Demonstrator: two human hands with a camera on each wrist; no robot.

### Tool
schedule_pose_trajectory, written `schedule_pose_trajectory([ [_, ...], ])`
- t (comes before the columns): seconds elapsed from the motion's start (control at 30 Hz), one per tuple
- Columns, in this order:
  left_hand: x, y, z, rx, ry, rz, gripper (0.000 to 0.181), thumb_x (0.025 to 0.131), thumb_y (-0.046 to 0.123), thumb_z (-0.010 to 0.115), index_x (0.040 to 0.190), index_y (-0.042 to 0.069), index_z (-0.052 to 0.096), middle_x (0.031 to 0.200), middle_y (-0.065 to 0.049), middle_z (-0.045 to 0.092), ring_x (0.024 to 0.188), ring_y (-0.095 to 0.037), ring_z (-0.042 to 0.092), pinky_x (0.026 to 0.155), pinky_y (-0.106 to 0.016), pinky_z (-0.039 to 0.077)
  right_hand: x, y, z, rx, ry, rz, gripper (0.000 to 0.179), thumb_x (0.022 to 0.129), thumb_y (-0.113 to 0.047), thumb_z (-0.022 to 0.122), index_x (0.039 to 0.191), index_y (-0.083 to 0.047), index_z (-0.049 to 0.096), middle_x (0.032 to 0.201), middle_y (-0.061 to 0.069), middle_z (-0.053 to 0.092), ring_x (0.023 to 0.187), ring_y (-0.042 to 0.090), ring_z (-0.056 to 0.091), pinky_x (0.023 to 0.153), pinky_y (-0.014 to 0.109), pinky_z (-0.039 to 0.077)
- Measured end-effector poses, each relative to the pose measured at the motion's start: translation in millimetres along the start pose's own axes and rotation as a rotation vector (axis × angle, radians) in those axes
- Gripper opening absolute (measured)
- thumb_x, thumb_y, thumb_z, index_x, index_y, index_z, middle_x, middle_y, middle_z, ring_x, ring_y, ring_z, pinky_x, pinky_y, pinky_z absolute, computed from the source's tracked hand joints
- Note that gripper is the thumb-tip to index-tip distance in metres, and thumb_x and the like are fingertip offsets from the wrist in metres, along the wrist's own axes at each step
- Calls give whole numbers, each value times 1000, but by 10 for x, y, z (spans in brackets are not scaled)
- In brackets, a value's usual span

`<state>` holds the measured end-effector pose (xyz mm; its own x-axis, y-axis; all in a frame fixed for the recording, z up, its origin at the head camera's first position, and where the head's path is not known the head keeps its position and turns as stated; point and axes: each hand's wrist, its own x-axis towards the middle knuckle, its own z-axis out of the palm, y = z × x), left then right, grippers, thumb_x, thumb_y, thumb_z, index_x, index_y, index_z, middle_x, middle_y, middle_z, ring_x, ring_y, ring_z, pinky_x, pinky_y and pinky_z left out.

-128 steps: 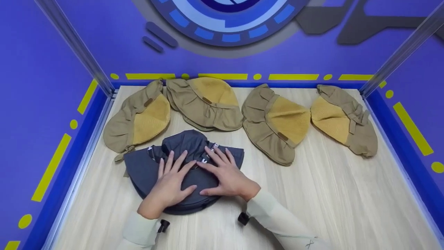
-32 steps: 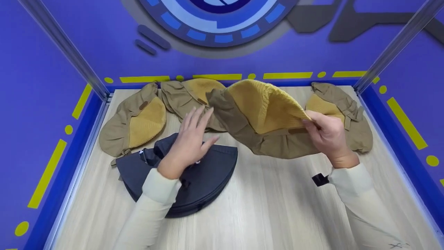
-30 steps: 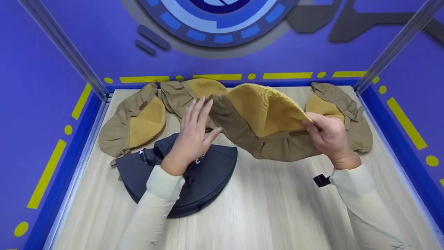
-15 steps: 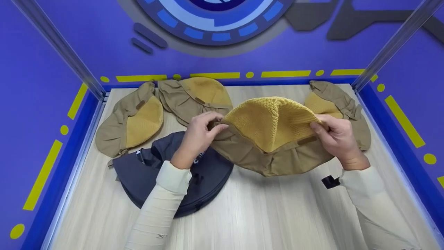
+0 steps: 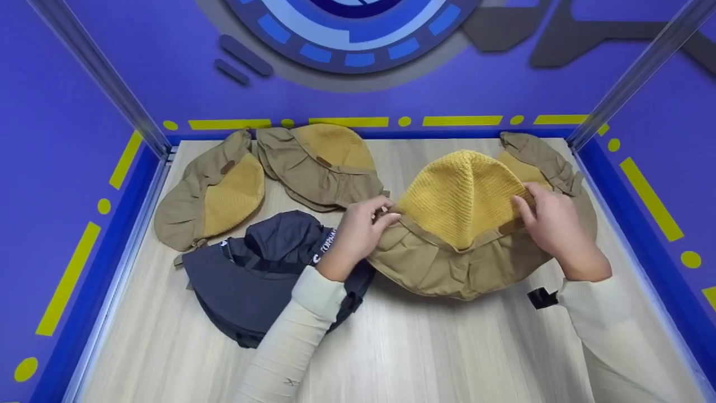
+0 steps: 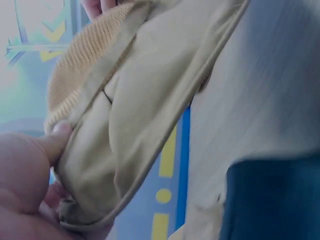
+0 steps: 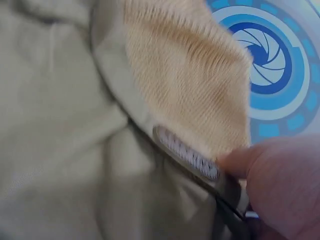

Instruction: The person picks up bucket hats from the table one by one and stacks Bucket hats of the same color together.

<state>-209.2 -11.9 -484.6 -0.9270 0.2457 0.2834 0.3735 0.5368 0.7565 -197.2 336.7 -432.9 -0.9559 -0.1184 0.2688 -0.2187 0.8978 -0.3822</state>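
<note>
A sun hat (image 5: 464, 201) with a yellow knitted crown and a pleated khaki brim is held up over the right half of the table. My left hand (image 5: 361, 232) pinches its left side where crown and brim meet; in the left wrist view the thumb (image 6: 61, 131) lies on that seam. On the opposite side my right hand (image 5: 554, 229) pinches the hat, its thumb beside the small brown label (image 7: 185, 152) in the right wrist view. Under my left forearm lies a dark navy hat (image 5: 240, 296) with a lettered band, partly covered by the sleeve.
Two more khaki-and-yellow hats lie at the back left, one hat (image 5: 215, 193) by the corner and another hat (image 5: 330, 168) beside it. A similar hat (image 5: 542, 159) at the back right is partly hidden. Blue walls (image 5: 358, 101) enclose the wooden table (image 5: 403, 347).
The right hand lifted the hat from the back row. My left hand left the navy hat and took the lifted hat's other side. The hat came nearer, its crown now filled out.
</note>
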Motion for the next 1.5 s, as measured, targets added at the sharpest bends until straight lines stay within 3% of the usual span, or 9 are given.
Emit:
schedule_pose_trajectory([
  [0.2,36,19,342,75,-86,-87,17,95,30,72,100,14,70,73,-1,62,67,-12,54,65,-29,46,-75,264,99,-12,-175,158,39,106,-22,54,133,6,53,118,40,63,112,64,54,93,71,42],
  [0.37,42,36,615,182,-188,-156,24,96,27,73,113,15,63,85,-3,72,74,-16,66,68,-32,53,-142,563,280,-33,-301,206,37,104,-22,55,125,8,55,111,38,63,104,60,58,83,67,45],
  [0.5,2,36,772,280,-235,-137,38,94,24,75,125,16,55,98,-6,74,90,-24,72,79,-37,57,-194,735,463,-17,-351,226,33,103,-20,55,118,9,58,98,29,65,90,45,62,78,58,48],
  [0.63,-47,13,868,443,-235,-75,30,93,21,74,118,16,58,102,-4,73,97,-26,69,86,-36,54,-238,848,631,20,-383,249,31,103,-21,56,116,6,61,94,21,66,86,36,61,76,48,48],
  [0.73,-70,-13,914,580,-230,-43,12,97,20,63,109,17,63,100,-3,72,99,-25,63,86,-39,45,-258,902,720,30,-386,265,26,103,-22,58,109,2,62,88,15,65,83,32,60,73,42,46],
  [0.9,-92,-64,980,707,-258,-52,20,100,18,51,105,20,70,101,-2,72,102,-25,57,86,-41,35,-274,954,835,26,-376,262,24,102,-19,58,106,4,62,88,17,67,87,37,63,80,51,49],
  [1.2,-139,-108,1065,829,-231,-48,26,100,21,50,102,22,75,100,-2,73,103,-24,56,88,-42,35,-285,944,988,-34,-361,311,35,103,-28,55,119,3,62,120,30,60,110,55,55,82,66,38],
  [1.4,-228,19,1147,896,-130,45,28,102,22,42,115,25,67,110,-2,63,105,-23,53,90,-37,39,-257,934,957,-8,-334,319,42,102,-30,56,128,2,60,131,33,52,123,57,46,92,71,35],
  [1.5,-269,118,1238,827,-187,99,33,101,25,53,134,26,59,130,-5,59,123,-27,53,104,-36,43,-188,950,884,12,-256,294,38,101,-29,58,122,2,64,127,32,54,121,53,48,97,69,38],
])
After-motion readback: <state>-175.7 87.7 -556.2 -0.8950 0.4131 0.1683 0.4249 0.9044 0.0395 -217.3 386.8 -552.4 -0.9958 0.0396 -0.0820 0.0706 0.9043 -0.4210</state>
